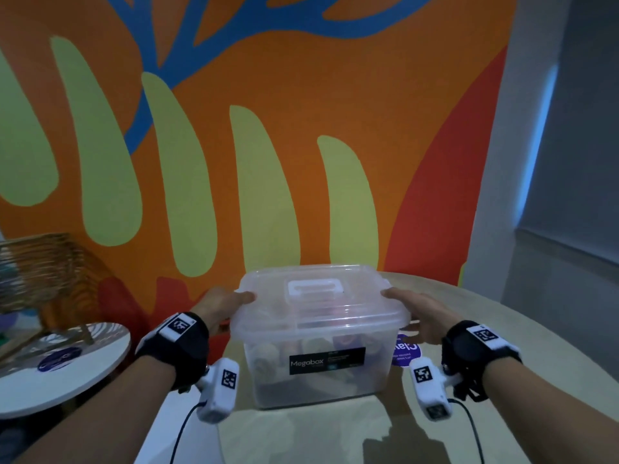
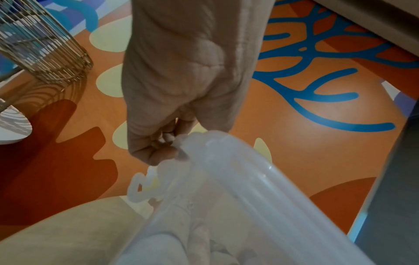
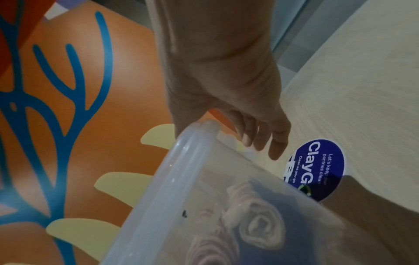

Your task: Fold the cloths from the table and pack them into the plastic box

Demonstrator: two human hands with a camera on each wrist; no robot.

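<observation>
On the pale round tabletop, near its far edge at about twelve o'clock from the person, stands the plastic box. It is see-through and milky, with its lid lying on top, a moulded handle flat in the lid's middle, and a black label reading "Megabox" on the near wall. Through the walls show the cloths, rolled into spirals, pinkish-beige against something darker.

The left hand is at the box's nine o'clock side, thumb on the lid's edge. The right hand is at the three o'clock side, thumb likewise over the rim.

The head view hides the fingers behind the box; the wrist views show them. From the left wrist, the left hand's grip is curled, fingertips tucked under the lid's rim by the side clasp, which hangs loose. From the right wrist, the right hand's grip is slack: the fingers hang nearly straight down beside the box wall, spread a little, and whether they touch it cannot be told. That view also makes the rolled shape of the cloths plain, which the head view only blurs.

A round blue sticker reading "ClayGo" lies on the tabletop at the box's three o'clock, just under the right hand. At nine o'clock, well apart, stands a smaller white round table with a wire basket beyond it.
</observation>
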